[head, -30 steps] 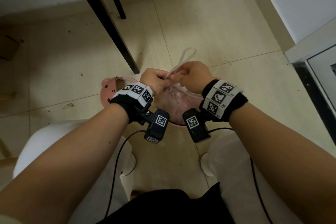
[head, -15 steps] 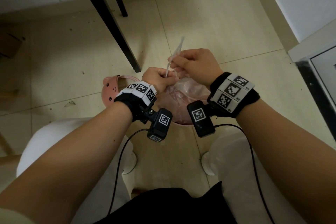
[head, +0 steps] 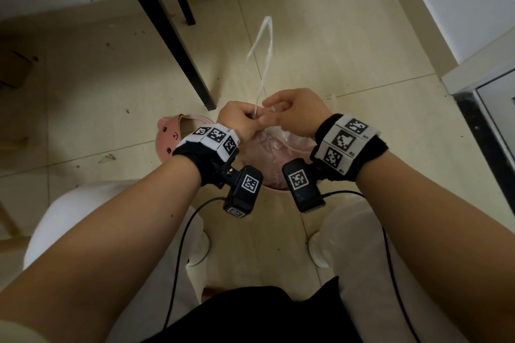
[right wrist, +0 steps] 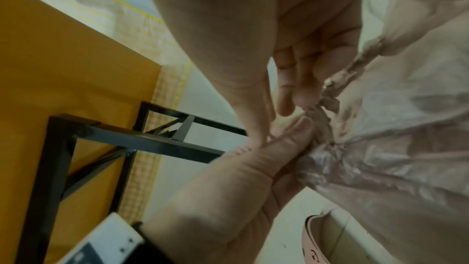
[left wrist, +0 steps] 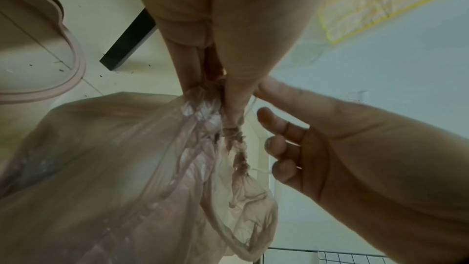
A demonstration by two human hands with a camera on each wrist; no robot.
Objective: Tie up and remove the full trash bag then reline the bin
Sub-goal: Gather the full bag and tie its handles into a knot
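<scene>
A translucent trash bag sits in the pink bin on the floor between my feet. My left hand grips the bag's gathered, twisted neck. A thin white strip of the bag stands up from that fist. My right hand is beside the neck with loosely curled fingers, and its fingertips touch the left thumb and the twisted plastic. The right wrist view shows nothing pinched in it. The bag's contents are hidden.
The bin's pink lid, which has a face on it, lies on the floor just left of the bin. Black table legs stand close behind. A cardboard box is at the far left and a white cabinet at the right. My white shoes flank the bin.
The right hand had pulled the white strip upward, then let it go and dropped back beside the left fist. The strip now stands higher. The left hand kept its grip.
</scene>
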